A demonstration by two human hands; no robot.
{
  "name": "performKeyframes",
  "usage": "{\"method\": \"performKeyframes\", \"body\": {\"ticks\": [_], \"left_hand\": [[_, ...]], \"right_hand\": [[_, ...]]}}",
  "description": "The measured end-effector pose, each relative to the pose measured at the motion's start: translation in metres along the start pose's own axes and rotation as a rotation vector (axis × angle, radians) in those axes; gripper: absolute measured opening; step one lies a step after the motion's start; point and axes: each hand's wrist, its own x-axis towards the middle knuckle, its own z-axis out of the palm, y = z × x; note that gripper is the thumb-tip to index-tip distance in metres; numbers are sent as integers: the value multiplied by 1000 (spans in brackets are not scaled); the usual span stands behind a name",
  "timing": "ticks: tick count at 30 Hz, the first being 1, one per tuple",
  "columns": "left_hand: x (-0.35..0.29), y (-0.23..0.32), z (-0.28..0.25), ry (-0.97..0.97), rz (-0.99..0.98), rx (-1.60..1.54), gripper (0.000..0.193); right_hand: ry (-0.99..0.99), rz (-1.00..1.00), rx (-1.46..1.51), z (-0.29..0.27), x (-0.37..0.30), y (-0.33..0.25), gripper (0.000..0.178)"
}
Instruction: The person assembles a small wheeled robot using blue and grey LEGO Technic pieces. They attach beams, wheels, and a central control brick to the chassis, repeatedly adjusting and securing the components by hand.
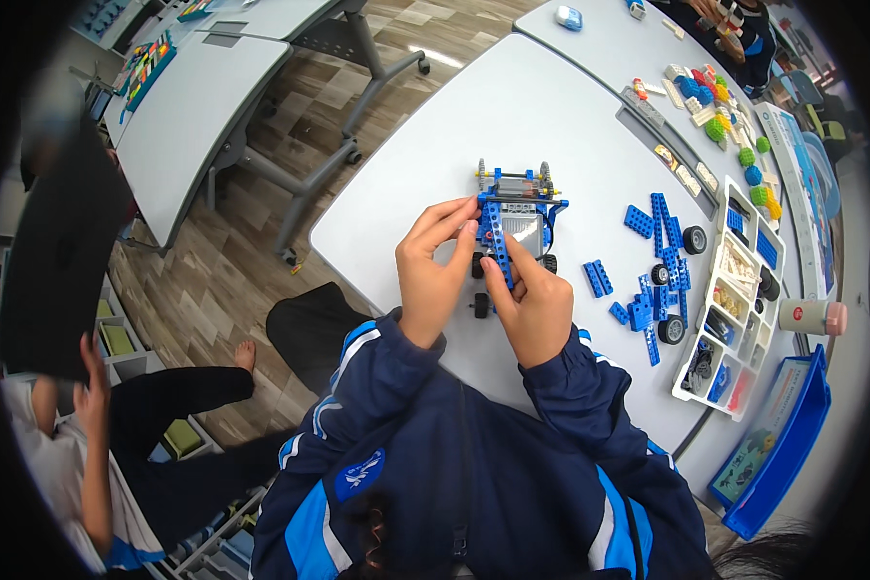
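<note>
Blue strip (pixel 498 244): between our hands, over the toy car (pixel 524 228), long axis near-to-far.
Right hand (pixel 539 307): pinching strip's near end.
Left hand (pixel 433 275): against car's left edge; we can't tell its pinch.

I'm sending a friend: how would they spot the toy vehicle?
Find the white table before the navy jacket. The left hand and right hand hold the toy vehicle, left of loose blue bricks. Unlike them, it's assembled, with gray gears.

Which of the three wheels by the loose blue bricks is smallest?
The middle wheel, between the upper wheel and the lower wheel; both others look clearly larger.
</note>
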Motion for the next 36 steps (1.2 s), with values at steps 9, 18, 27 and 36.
{"method": "performKeyframes", "body": {"ticks": [9,18,27,36], "left_hand": [[-3,3,4,18,0,10,30],[-2,-1,6,66,98,68,27],[-9,-4,8,58,105,-22,34],[-9,1,5,62,71,67,31]], "right_hand": [[13,-12,-45,7,-2,-1,36],[63,-120,-106,13,-1,3,36],[40,-166,-197,17,0,4,33],[26,-192,-251,23,2,8,39]]}}
